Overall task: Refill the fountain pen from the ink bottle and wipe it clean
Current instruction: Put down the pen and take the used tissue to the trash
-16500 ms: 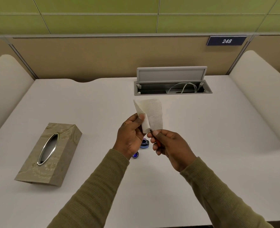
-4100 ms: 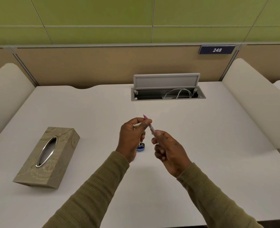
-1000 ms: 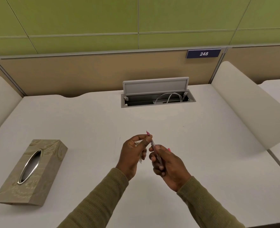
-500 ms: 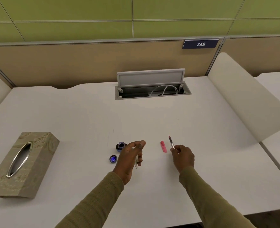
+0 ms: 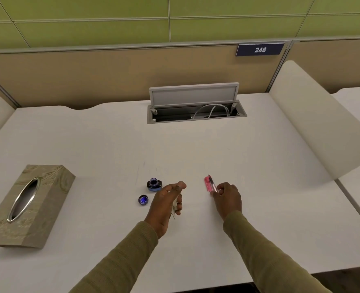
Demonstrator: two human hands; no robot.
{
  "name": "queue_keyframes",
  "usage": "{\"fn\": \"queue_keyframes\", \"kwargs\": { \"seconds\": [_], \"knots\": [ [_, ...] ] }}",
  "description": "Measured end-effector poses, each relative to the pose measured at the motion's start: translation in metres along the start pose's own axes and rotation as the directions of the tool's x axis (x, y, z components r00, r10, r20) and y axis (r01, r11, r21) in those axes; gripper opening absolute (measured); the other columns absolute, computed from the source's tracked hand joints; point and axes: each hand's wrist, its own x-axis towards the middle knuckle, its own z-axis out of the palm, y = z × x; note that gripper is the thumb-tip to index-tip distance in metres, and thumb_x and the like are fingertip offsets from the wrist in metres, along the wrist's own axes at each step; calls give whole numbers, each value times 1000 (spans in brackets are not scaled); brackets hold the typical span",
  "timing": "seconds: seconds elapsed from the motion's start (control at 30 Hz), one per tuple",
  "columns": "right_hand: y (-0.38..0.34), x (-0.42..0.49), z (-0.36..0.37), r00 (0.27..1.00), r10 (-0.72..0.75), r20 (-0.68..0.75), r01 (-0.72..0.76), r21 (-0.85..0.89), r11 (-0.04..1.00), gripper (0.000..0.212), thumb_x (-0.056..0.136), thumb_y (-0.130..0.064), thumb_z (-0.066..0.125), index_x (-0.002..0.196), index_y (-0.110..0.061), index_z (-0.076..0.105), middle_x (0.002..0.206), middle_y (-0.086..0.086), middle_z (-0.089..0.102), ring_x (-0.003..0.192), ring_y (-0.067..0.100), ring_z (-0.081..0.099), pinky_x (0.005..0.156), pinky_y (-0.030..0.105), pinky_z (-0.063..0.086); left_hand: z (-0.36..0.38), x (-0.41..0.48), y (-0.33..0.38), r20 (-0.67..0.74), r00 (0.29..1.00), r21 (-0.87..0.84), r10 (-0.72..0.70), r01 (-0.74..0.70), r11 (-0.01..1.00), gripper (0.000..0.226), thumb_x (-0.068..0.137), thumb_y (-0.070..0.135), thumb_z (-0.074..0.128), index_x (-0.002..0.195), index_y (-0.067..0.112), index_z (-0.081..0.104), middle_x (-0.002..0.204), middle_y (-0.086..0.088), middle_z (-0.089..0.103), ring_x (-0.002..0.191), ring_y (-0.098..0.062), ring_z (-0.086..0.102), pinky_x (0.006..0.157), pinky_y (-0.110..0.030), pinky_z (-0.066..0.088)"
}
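Note:
A small dark ink bottle [image 5: 154, 184] stands uncapped on the white desk, with its blue cap [image 5: 143, 200] lying just in front and to the left. My left hand [image 5: 168, 203] hovers right of the bottle and holds a crumpled white tissue [image 5: 174, 208] in its curled fingers. My right hand [image 5: 227, 197] grips the thin fountain pen [image 5: 212, 184], nib pointing away and up. The pen's tip sits right beside a pink pen part [image 5: 206, 182] lying on the desk.
A patterned tissue box [image 5: 24, 205] lies at the left of the desk [image 5: 259, 176]. An open cable tray with a raised lid [image 5: 195, 105] is set in the desk's far middle. Curved white dividers stand at both sides.
My hands separated from working together at the pen. The right hand carried the pen right and down beside the pink part; the left hand stayed near the bottle with the tissue.

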Motion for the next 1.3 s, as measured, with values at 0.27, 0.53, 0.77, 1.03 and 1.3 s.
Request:
{"fn": "queue_keyframes", "kwargs": {
  "seconds": [0.27,0.53,0.77,1.03,1.3],
  "knots": [
    [3,-6,-4,999,-48,-11,48,-25,999,34,88,-40,68,116,-19,65,109,2,63,97,22,63,82,31,51,8,0,-1,5,999,-44,-33,33,998,44,96,46,56,114,7,69,70,-4,48,59,-16,44,54,-29,36],
    [9,-16,-17,995,-88,-52,90,25,996,33,90,-47,65,114,-25,63,103,-5,60,91,16,62,79,32,53,21,-3,-5,1,997,-192,-78,77,978,43,97,27,46,122,-4,64,74,-10,53,62,-21,49,58,-32,38],
    [3,-39,-34,981,-189,-49,194,152,969,26,91,-42,66,110,-25,65,102,-6,62,84,10,62,75,27,51,31,-4,-17,-48,995,-189,-86,76,979,45,97,22,31,112,0,68,81,-17,57,67,-25,53,60,-33,39],
    [-19,-101,-44,915,-403,-33,402,178,898,27,89,-44,69,110,-28,64,99,-13,61,81,5,62,67,9,44,37,-15,-23,14,990,-145,-140,140,979,61,102,53,33,121,4,64,93,-18,62,87,-26,59,80,-40,45],
    [-19,-159,-29,934,-358,-21,358,109,927,26,92,-33,69,114,-21,67,104,-5,65,80,-5,56,69,2,42,40,-56,-29,187,961,-188,-205,240,952,74,96,66,38,130,2,56,103,-13,71,96,-24,71,82,-40,56]
  ]
}}
